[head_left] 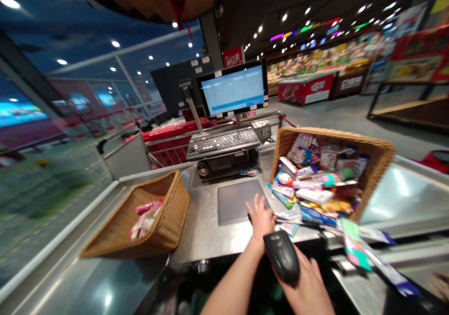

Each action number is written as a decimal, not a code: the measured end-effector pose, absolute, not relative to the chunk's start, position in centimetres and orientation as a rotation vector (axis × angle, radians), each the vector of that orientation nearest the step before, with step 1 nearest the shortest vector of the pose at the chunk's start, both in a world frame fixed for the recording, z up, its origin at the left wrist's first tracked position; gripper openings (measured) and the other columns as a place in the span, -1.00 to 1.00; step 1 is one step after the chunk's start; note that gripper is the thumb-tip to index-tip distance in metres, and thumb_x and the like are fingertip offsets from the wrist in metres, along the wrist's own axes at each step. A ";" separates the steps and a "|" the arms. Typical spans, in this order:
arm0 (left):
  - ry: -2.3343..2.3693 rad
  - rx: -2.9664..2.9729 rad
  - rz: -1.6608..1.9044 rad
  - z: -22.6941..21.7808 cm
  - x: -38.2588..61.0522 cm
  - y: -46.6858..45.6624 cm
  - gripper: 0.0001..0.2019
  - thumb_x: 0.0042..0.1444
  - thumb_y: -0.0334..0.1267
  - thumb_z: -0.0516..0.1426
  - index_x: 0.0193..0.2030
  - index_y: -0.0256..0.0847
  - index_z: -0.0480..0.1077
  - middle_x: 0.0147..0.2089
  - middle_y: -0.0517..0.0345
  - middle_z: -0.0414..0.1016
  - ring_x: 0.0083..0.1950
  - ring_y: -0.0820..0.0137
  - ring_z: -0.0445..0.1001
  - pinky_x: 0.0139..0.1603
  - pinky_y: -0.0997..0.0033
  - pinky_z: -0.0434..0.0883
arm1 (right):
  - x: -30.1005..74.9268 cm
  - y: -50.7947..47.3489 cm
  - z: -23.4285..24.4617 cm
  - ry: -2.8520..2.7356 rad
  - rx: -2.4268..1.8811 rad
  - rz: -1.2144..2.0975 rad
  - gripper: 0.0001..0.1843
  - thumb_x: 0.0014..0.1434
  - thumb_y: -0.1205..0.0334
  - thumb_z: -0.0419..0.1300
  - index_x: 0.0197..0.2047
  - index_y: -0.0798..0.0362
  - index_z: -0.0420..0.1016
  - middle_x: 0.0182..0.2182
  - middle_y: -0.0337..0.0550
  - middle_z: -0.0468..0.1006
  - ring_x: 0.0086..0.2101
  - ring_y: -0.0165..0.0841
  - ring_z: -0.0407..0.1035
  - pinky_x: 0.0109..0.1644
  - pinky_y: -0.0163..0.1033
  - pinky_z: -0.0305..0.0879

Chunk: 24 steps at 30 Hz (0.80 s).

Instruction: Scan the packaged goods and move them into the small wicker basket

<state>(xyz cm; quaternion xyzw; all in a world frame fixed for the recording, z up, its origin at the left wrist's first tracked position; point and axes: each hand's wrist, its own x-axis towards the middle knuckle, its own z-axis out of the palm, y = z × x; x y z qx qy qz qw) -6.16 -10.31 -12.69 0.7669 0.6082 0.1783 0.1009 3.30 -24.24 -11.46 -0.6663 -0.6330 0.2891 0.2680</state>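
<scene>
My right hand (308, 282) is wrapped round a black handheld barcode scanner (281, 256) at the lower middle. Just beyond it, my left hand (261, 216) reaches over the counter with its fingers spread. A thin dark edge shows on either side of that hand; I cannot make out what it belongs to. Right of my left hand, a wicker basket (380, 146) is tipped toward me, with several packaged goods (315, 196) heaped in it and spilling onto the counter. A grey plate (231, 203) is set into the metal counter beside my left fingers.
Another wicker basket (175, 212) stands at left with a few pink packages (145, 217) inside. Behind the counter plate are a keyboard (224, 142) and a lit monitor (233, 90). A pink-and-green package (354, 245) and long packs lie at the right near edge.
</scene>
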 end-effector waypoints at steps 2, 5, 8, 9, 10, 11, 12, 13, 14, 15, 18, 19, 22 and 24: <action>1.813 2.230 0.609 -12.5 -6.4 -10.3 -0.88 0.09 -0.29 0.13 -0.31 -0.12 0.53 0.33 0.06 0.24 0.44 0.10 -0.05 0.34 -0.36 -0.10 | 3.2 -24.2 -11.1 -1.707 -1.808 0.801 -0.31 0.11 -0.06 -0.07 0.21 0.14 0.29 0.22 0.02 0.33 0.26 -0.08 0.13 0.34 0.30 -0.19; 1.975 2.064 0.749 -11.8 -7.7 -10.3 -0.82 0.13 -0.34 0.06 -0.31 -0.16 0.50 0.30 0.04 0.28 0.42 0.12 -0.01 0.33 -0.35 -0.05 | 3.0 -24.0 -10.9 -1.721 -1.802 0.816 -0.31 0.12 -0.07 -0.07 0.22 0.13 0.29 0.24 0.01 0.31 0.25 -0.09 0.14 0.34 0.31 -0.20; 2.249 1.766 0.820 -11.2 -10.4 -10.2 -0.75 0.18 -0.34 -0.02 -0.35 -0.19 0.48 0.23 0.01 0.37 0.39 0.13 0.08 0.29 -0.28 0.09 | 2.6 -23.9 -11.6 -1.754 -1.783 0.777 -0.37 0.15 -0.05 -0.05 0.19 0.11 0.32 0.22 0.02 0.34 0.24 -0.08 0.16 0.33 0.30 -0.17; 2.346 1.653 0.826 -11.2 -11.5 -10.3 -0.73 0.20 -0.33 -0.04 -0.36 -0.19 0.47 0.21 0.00 0.39 0.37 0.14 0.12 0.28 -0.22 0.14 | 2.5 -23.9 -12.0 -1.764 -1.778 0.756 -0.39 0.16 -0.05 -0.04 0.18 0.10 0.33 0.21 0.03 0.35 0.24 -0.07 0.17 0.33 0.30 -0.15; 2.406 1.584 0.825 -11.2 -12.6 -10.3 -0.72 0.20 -0.32 -0.05 -0.36 -0.20 0.47 0.20 -0.04 0.39 0.36 0.10 0.13 0.25 -0.22 0.18 | 2.4 -24.0 -12.5 -1.780 -1.766 0.734 -0.41 0.18 -0.05 -0.04 0.17 0.09 0.34 0.20 0.03 0.36 0.24 -0.07 0.17 0.33 0.29 -0.12; 2.451 1.538 0.824 -11.4 -13.6 -10.4 -0.74 0.19 -0.32 -0.04 -0.33 -0.21 0.48 0.21 -0.10 0.37 0.36 0.06 0.12 0.24 -0.24 0.18 | 2.3 -24.0 -13.0 -1.795 -1.756 0.712 -0.43 0.19 -0.04 -0.03 0.16 0.08 0.34 0.19 0.03 0.37 0.24 -0.07 0.17 0.32 0.29 -0.10; 2.490 1.510 0.825 -11.7 -14.6 -10.5 -0.76 0.18 -0.31 -0.02 -0.24 -0.21 0.48 0.25 -0.15 0.32 0.38 0.02 0.07 0.24 -0.26 0.16 | 2.1 -24.0 -13.4 -1.815 -1.742 0.690 -0.44 0.20 -0.04 -0.03 0.17 0.07 0.34 0.19 0.02 0.38 0.24 -0.07 0.16 0.31 0.29 -0.06; 2.526 1.500 0.823 -12.0 -15.4 -10.6 -0.75 0.16 -0.32 0.01 -0.09 -0.20 0.46 0.30 -0.18 0.24 0.41 0.02 0.01 0.24 -0.29 0.13 | 2.0 -24.1 -13.8 -1.833 -1.729 0.665 -0.44 0.21 -0.04 -0.02 0.18 0.06 0.33 0.19 0.01 0.38 0.24 -0.07 0.16 0.30 0.28 -0.03; 2.550 1.527 0.801 -12.4 -16.1 -10.6 -0.69 0.15 -0.31 0.03 0.02 -0.17 0.41 0.34 -0.19 0.18 0.43 0.02 -0.03 0.25 -0.30 0.10 | 1.9 -24.1 -14.1 -1.853 -1.716 0.643 -0.45 0.21 -0.04 -0.01 0.18 0.05 0.33 0.18 0.00 0.39 0.24 -0.07 0.17 0.29 0.27 0.01; 2.545 1.574 0.762 -12.8 -16.6 -10.6 -0.64 0.14 -0.30 0.05 0.09 -0.12 0.38 0.37 -0.17 0.13 0.44 0.04 -0.08 0.26 -0.30 0.08 | 1.8 -24.1 -14.3 -1.874 -1.702 0.622 -0.45 0.21 -0.04 0.00 0.18 0.04 0.34 0.18 -0.01 0.40 0.23 -0.07 0.18 0.28 0.25 0.05; 2.459 1.711 0.596 -14.0 -17.3 -10.2 -0.59 0.09 -0.25 0.14 0.11 0.01 0.37 0.42 -0.08 0.03 0.46 0.05 -0.16 0.29 -0.30 0.00 | 1.7 -24.1 -14.6 -1.927 -1.680 0.569 -0.44 0.20 -0.05 0.03 0.17 0.04 0.36 0.18 -0.02 0.40 0.22 -0.07 0.21 0.26 0.22 0.11; 2.446 1.726 0.549 -14.2 -17.4 -9.9 -0.58 0.06 -0.24 0.17 0.11 0.02 0.37 0.43 -0.08 0.01 0.46 0.05 -0.17 0.30 -0.32 -0.02 | 1.7 -24.1 -14.6 -1.943 -1.674 0.559 -0.44 0.20 -0.06 0.03 0.17 0.05 0.37 0.17 -0.01 0.40 0.21 -0.06 0.21 0.26 0.21 0.12; 2.450 1.717 0.470 -14.8 -17.7 -8.9 -0.61 0.01 -0.24 0.23 0.02 0.00 0.42 0.42 -0.11 0.03 0.46 0.03 -0.15 0.29 -0.36 -0.06 | 1.3 -24.1 -14.4 -1.955 -1.644 0.520 -0.45 0.20 -0.06 0.04 0.16 0.05 0.38 0.16 -0.01 0.42 0.20 -0.07 0.24 0.26 0.20 0.13; 2.438 1.711 0.462 -15.2 -18.0 -8.5 -0.73 -0.01 -0.25 0.24 -0.11 -0.03 0.46 0.40 -0.10 0.09 0.45 0.02 -0.13 0.27 -0.36 -0.03 | 0.7 -24.1 -14.3 -1.902 -1.633 0.450 -0.47 0.19 -0.03 0.04 0.14 0.06 0.39 0.15 0.00 0.43 0.18 -0.07 0.27 0.25 0.17 0.13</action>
